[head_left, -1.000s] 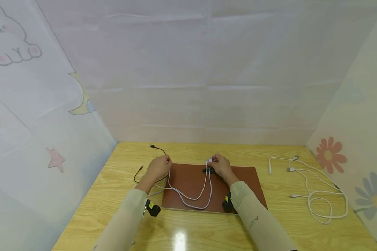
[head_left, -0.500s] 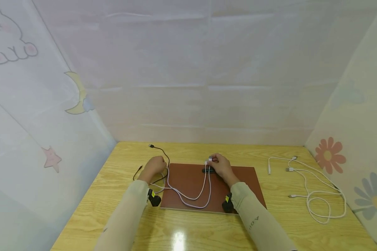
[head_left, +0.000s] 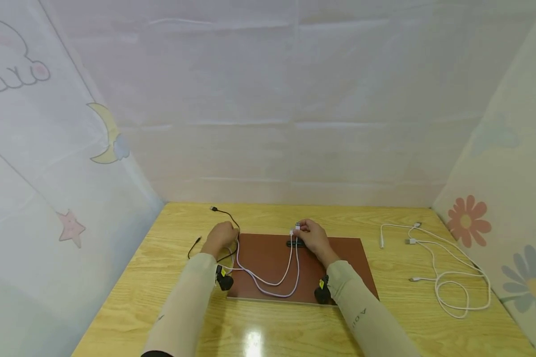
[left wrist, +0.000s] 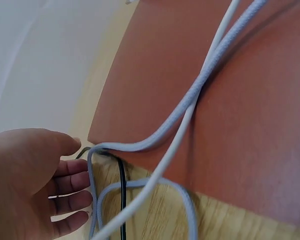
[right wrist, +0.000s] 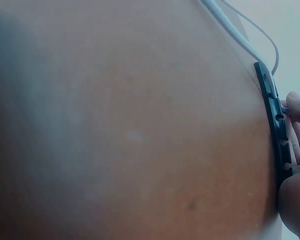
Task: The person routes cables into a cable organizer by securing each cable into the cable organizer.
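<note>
My right hand [head_left: 314,237] pinches a lavender USB cable just below its plug [head_left: 298,226], at the back of the brown mat [head_left: 268,253]. A black slotted cable holder [right wrist: 275,120] lies right beside these fingers, with cord running along one end of it. Left of the held plug is a white cable's plug [head_left: 291,232]. My left hand [left wrist: 45,185] is at the mat's left corner, its fingers loosely bent and thumb apart. The lavender cable [left wrist: 187,97] passes close by the fingertips, crossing the white cable [left wrist: 175,145] and a black cable [left wrist: 122,195].
Several white cables [head_left: 451,272] lie loosely coiled on the wooden table [head_left: 161,292] at the right. The black cable's USB plug [head_left: 214,208] points toward the back left, its other end [head_left: 198,240] nearer the front. Printed cloth walls [head_left: 268,148] enclose the table's back and sides.
My left hand has moved slightly left, away from the mat's corner, and the lavender cable there has shifted left with it. My right hand stays at the cable holder.
</note>
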Available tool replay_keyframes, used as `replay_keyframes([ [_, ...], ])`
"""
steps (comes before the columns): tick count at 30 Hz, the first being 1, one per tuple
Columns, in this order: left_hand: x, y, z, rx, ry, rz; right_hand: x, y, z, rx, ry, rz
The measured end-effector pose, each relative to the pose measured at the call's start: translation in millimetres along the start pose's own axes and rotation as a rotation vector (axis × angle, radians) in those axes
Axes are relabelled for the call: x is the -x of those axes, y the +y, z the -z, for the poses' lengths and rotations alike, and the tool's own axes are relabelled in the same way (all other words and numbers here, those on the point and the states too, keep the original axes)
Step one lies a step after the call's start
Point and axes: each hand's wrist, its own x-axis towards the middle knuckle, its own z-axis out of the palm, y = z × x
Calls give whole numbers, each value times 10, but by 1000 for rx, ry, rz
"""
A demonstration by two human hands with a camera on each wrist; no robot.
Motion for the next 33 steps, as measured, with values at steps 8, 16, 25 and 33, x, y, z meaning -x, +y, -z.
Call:
replay_keyframes([
  [8,-75,61,-86,-56,53,88,24,-23,-14,1,4,20],
  [16,-85,93,-120,-93,79,130,32,-21,-40,0,-1,7],
  [25,-88,95,-128,-76,107,120,42,-54,-35,10,13,19],
  [33,-141,115,-133,-62,75,98,29,-41,-1,29,19,11],
])
